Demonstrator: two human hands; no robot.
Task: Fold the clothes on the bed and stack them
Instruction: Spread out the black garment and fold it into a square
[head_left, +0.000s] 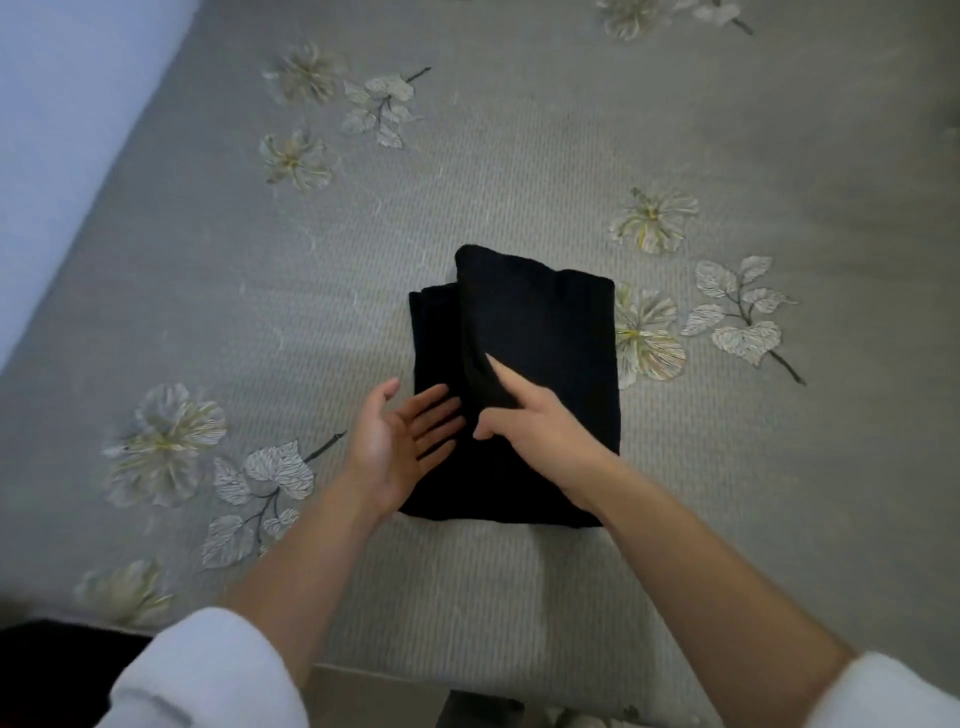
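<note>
A black knitted garment (540, 332) lies folded into a rough rectangle on the grey flowered bedspread (260, 312), near the bed's front edge. One folded layer overlaps the rest, with its long edge running down the middle. My left hand (400, 447) lies palm up with straight fingers at the garment's lower left, its fingertips on the black cloth. My right hand (524, 421) rests on top of the upper layer near that edge, the index finger stretched out along it and the thumb against the fold.
The bedspread stretches away on every side of the garment. A pale wall or headboard (62, 130) runs along the far left. The bed's front edge (467, 670) lies just below my forearms, with floor and dark shapes beyond it.
</note>
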